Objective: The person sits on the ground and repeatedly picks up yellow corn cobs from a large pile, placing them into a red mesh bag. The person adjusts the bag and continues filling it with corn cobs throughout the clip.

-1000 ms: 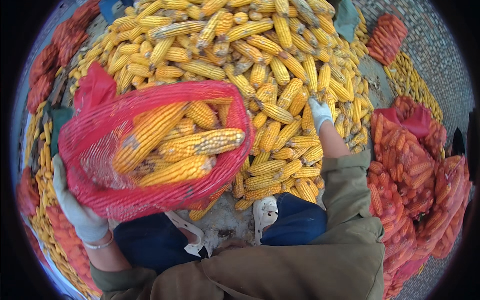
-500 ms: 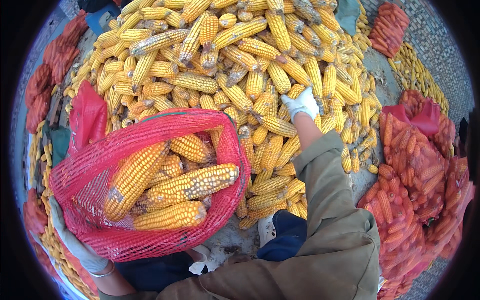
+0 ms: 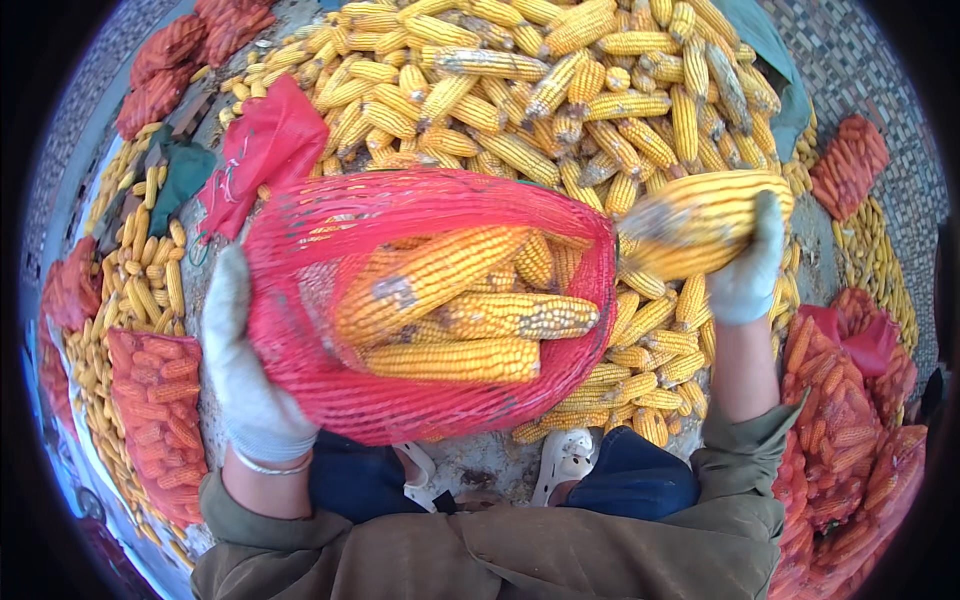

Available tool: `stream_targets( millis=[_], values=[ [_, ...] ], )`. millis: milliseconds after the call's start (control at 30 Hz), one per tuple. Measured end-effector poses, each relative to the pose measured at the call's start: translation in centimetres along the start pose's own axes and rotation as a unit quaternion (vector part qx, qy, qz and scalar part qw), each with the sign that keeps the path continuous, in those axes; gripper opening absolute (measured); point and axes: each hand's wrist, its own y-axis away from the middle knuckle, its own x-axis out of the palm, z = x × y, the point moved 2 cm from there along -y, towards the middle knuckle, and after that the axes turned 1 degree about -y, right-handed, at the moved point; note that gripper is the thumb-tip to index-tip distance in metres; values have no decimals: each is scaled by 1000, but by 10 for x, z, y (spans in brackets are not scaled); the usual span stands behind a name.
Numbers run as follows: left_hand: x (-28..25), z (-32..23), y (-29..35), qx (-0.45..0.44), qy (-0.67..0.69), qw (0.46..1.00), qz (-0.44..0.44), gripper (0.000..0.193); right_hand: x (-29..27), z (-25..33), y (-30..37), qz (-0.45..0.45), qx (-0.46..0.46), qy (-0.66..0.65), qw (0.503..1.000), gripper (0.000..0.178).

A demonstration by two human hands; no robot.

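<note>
In front of me a red mesh bag lies tilted, its wide mouth facing right and up. Several yellow corn cobs are inside it, some with pale or dark spoiled patches. My left hand, in a whitish glove, holds the bag from its left side; part of the fingers is hidden behind the mesh. My gloved right hand is closed around an ear of corn, smeared by motion, just right of the bag's mouth. Behind the bag rises a large heap of corn cobs.
Filled red mesh bags stand at the right, with another filled bag at the left. An empty-looking red bag and a green cloth lie left of the heap. My white clogs stand below the bag.
My right hand has come back from the heap with an ear of corn and is now beside the bag's mouth. The view has shifted, and the bag appears farther right.
</note>
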Motion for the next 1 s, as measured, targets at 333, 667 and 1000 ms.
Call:
stream_targets(
  millis=[333,667,1000],
  values=[
    [-4,-23,14,15,83,996,-21,47,225,-76,91,76,130,50,987,49],
    [-13,-32,28,-32,93,991,95,29,68,-73,85,-55,264,586,764,69],
    [5,-59,76,19,-23,993,-114,32,118,30,39,-244,42,-233,940,27]
  ],
)
